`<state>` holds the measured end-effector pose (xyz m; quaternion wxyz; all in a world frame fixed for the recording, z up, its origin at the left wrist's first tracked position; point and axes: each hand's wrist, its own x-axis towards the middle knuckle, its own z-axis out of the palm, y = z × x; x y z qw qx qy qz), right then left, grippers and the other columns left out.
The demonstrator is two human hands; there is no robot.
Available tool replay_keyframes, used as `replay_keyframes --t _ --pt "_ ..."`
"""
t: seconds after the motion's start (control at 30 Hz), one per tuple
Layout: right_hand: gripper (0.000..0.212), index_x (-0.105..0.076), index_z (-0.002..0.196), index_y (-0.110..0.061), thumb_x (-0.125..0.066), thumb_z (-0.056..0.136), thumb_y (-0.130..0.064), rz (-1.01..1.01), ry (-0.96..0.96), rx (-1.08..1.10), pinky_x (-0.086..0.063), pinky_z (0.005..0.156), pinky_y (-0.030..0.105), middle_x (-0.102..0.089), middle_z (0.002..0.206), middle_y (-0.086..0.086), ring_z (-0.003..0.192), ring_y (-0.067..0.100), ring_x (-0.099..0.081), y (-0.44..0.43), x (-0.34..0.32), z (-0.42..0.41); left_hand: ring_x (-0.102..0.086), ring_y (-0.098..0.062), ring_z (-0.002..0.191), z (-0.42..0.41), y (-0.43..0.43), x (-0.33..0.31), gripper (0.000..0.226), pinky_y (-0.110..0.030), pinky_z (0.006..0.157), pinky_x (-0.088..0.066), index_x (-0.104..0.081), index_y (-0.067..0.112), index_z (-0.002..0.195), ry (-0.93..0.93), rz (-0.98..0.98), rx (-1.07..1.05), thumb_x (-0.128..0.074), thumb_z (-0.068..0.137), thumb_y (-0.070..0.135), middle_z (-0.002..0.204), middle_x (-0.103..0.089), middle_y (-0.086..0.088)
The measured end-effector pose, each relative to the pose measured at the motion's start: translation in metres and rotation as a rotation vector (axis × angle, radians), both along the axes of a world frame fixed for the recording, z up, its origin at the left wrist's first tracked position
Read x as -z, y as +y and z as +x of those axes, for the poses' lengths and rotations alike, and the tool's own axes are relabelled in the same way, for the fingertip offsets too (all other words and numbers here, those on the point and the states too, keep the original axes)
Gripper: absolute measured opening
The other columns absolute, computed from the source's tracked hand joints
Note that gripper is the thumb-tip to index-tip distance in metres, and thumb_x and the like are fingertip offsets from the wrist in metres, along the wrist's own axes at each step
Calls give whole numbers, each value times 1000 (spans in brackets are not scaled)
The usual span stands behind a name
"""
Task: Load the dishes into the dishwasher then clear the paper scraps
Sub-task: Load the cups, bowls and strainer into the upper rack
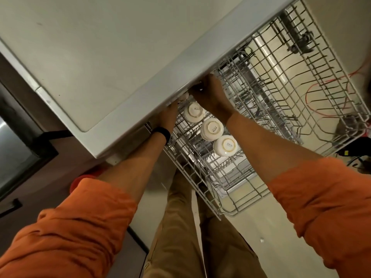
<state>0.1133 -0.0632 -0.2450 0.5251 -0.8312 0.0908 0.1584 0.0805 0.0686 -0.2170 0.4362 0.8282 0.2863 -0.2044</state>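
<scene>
Three cups: white ceramic cups (212, 129), base-up with gold-ringed feet, sit in a row in the grey wire dishwasher rack (202, 189), which juts out below the pale countertop (100, 57).
Fourth piece: a white rim (183, 96) peeks out at the countertop's edge, mostly hidden.
Left hand: the left hand (168, 115), black wristband (161, 135) on the wrist, reaches under that edge; the fingers are hidden, so their state cannot be told.
Right hand: the right hand (210, 97) is over the rack, just beside the farthest cup; its fingertips are tucked under the edge, so the grip cannot be told.
Second rack: a larger wire rack (321, 81) lies to the right.
</scene>
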Motion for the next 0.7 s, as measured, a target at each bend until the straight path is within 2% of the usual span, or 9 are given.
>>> replay_keyframes --t 0.1,0.17,0.2,0.27,0.33,0.4,0.53,0.6,0.7 --pt "32 -64 127 -13 -65 96 -12 -97 56 -92 -58 92 37 -72 117 1 108 16 -68 1 8 -6 -56 -18 85 -4 4 18 26 -40 81 -52 -66 15 92 -26 43 60 -59 100 38 85 -64 -11" --pt "34 -62 131 -12 -64 97 -13 -128 90 -118 -55 91 31 -69 125 5 111 18 -67 2 15 -6 -53 -16 84 -2 4 28 29 -32 72 -47 -60 21 77 -45 44 60 -59 101 37 74 -57 -1" --pt "34 -61 132 -12 -64 98 -14 -138 91 -119 -53 90 28 -68 127 4 110 15 -66 3 17 -6 -51 -16 84 -2 3 25 29 -30 70 -43 -62 18 79 -38 52 54 -59 101 37 73 -54 1" --pt "34 -60 132 -12 -63 98 -14 -144 112 -93 -49 85 19 -66 129 1 105 7 -59 4 20 -4 -55 -19 86 0 3 27 34 -33 76 -46 -70 4 102 -33 38 56 -60 100 36 84 -64 -10" --pt "33 -60 131 -13 -63 99 -16 -160 141 -85 -46 79 12 -67 128 0 103 3 -56 4 19 -3 -63 -27 100 2 4 24 40 -37 87 -49 -67 3 117 -1 16 77 -59 101 38 110 -70 -19" --pt "34 -58 133 -14 -63 99 -17 -176 159 -107 -47 83 18 -67 128 1 108 7 -60 4 16 -4 -62 -30 115 5 3 18 43 -32 86 -47 -64 5 124 57 10 84 -56 101 40 124 -68 -16" --pt "41 -53 138 -19 -63 98 -19 -248 157 -202 -54 97 43 -67 130 5 115 24 -65 4 -1 -14 -59 -29 119 1 -1 6 37 -23 78 -35 -60 7 128 38 31 126 -55 103 34 129 -64 -14" --pt "46 -49 141 -19 -63 98 -18 -261 165 -230 -53 99 45 -66 131 5 117 25 -64 2 -12 -22 -57 -28 122 -7 -3 -2 38 -22 84 -36 -57 6 132 -26 37 153 -62 100 25 132 -63 -13" --pt "54 -47 143 -22 -67 94 -18 -242 201 -198 -50 103 46 -65 130 3 120 25 -62 -7 -23 -40 -55 -29 127 -23 -4 -13 53 -34 100 -44 -48 17 145 -55 89 268 -65 97 29 141 -57 -8"
